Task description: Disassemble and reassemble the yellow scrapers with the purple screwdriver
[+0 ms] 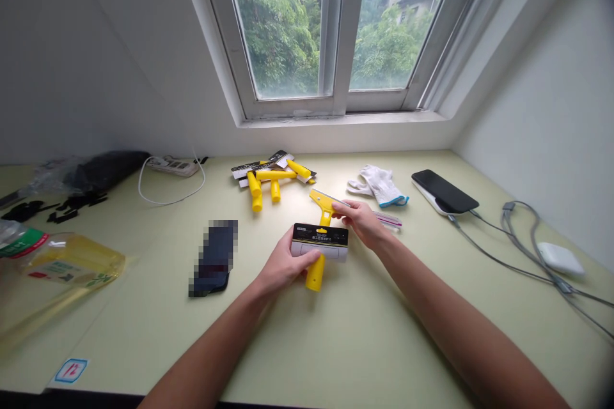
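A yellow, broad-headed scraper [315,273], crossed by a black-and-white card [330,240], is held at its handle by the left grip [286,260], at its head by the right grip [363,222].

There is one yellow plastic scraper [315,276] with one black-and-white printed card [320,236], plus at least three heaped yellow-handled scrapers [275,175]. Two flat black rectangular phones [446,190], one clear plastic bottle [79,257] and one rounded white case [560,257] also show.
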Demonstrator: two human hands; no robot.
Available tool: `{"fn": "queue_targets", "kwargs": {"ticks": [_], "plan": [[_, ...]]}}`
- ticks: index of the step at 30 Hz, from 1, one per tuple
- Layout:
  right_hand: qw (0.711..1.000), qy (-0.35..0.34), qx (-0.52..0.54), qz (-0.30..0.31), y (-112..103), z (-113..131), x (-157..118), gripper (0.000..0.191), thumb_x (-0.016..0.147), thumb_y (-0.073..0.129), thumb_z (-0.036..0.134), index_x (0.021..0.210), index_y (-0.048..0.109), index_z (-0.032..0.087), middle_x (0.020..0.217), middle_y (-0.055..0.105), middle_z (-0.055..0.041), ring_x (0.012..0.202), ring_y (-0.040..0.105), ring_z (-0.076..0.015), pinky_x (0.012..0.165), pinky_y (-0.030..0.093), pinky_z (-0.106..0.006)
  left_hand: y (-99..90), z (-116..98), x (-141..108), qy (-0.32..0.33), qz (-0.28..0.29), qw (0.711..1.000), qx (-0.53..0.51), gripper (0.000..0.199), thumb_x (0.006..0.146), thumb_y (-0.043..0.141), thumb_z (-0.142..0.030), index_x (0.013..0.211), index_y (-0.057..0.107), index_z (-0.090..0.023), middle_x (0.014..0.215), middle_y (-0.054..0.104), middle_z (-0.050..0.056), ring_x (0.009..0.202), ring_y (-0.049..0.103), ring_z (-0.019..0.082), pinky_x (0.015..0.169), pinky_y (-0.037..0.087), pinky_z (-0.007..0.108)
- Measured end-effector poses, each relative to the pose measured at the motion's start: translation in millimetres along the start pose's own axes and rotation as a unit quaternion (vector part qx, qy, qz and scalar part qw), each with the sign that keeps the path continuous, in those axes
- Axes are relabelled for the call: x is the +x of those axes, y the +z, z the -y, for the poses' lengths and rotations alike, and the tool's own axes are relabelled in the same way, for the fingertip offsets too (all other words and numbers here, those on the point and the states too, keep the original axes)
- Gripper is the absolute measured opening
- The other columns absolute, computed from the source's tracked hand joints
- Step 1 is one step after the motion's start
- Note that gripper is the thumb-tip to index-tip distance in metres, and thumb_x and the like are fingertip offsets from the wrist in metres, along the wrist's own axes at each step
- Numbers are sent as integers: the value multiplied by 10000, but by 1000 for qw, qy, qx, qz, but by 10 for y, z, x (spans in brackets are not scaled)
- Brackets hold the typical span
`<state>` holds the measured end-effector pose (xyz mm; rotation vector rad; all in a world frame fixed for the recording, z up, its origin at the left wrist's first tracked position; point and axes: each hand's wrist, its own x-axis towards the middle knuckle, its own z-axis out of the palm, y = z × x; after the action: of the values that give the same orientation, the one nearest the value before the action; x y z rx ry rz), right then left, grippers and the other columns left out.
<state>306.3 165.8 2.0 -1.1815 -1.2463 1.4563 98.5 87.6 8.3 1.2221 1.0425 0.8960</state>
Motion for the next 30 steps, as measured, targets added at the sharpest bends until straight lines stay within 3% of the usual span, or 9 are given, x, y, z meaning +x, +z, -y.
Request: {"fn": "queue_targets", "kwargs": {"ticks": [4, 7, 11, 15, 20, 24, 28, 30], "plan": [[999, -10, 32, -23, -51, 46, 112, 382, 684, 746, 473, 819, 682, 121, 729, 640, -46, 640, 545, -120, 558, 367, -238, -77, -106, -8, 0, 18, 999, 34, 557, 762, 705, -424, 1212, 466, -199, 990, 639, 67, 773, 619, 183, 502, 508, 229], [998, -15, 50, -26, -8, 85, 106, 369, 680, 756, 469, 786, 674, 126, 669, 636, -34, 596, 558, -118, 545, 384, -245, -71, -137, -23, -4, 23, 999, 27, 604, 767, 704, -431, 1262, 426, -224, 1012, 636, 65, 803, 629, 189, 513, 520, 228], [998, -17, 68, -8, 75, 136, 57, 346, 657, 785, 444, 739, 672, 127, 615, 635, -28, 547, 571, -117, 520, 412, -243, -5, -102, -25, -30, -22, 999, -1, 642, 804, 644, -502, 1337, 359, -288, 1163, 597, 86, 955, 635, 238, 534, 532, 227], [996, -16, 90, -12, 71, 163, 50, 336, 652, 796, 427, 763, 677, 132, 628, 665, -35, 553, 607, -123, 523, 459, -233, 28, -86, -14, -50, -37, 998, -3, 714, 780, 675, -497, 1363, 336, -260, 1131, 610, 111, 930, 653, 256, 526, 548, 249], [992, -17, 117, -54, -11, 160, 90, 314, 676, 783, 402, 794, 685, 128, 628, 677, -41, 563, 631, -130, 531, 507, -228, 38, -117, -30, -53, 22, 998, 20, 827, 763, 714, -428, 1427, 249, -267, 1007, 653, 101, 764, 693, 238, 536, 567, 307], [985, -26, 139, -97, -90, 176, 123, 273, 698, 766, 368, 800, 676, 132, 660, 688, -42, 554, 632, -122, 547, 536, -232, 9, -154, -56, -58, 51, 996, 50, 850, 771, 705, -419, 1444, 210, -259, 913, 677, 87, 678, 689, 216, 514, 532, 280], [974, -35, 164, -153, -227, 217, 154, 195, 742, 720, 327, 806, 652, 156, 678, 676, -18, 577, 645, -118, 537, 544, -218, -115, -186, -52, -79, 86, 986, 118, 846, 770, 691, -437, 1452, 225, -254, 789, 682, 47, 629, 667, 196, 472, 474, 236], [967, -42, 175, -178, -310, 238, 167, 161, 761, 698, 312, 794, 640, 165, 659, 659, -2, 572, 639, -108, 539, 545, -208, -210, -178, -16, -75, 76, 980, 165, 810, 762, 684, -454, 1435, 284, -244, 824, 687, 47, 621, 658, 185, 504, 483, 250]]}}
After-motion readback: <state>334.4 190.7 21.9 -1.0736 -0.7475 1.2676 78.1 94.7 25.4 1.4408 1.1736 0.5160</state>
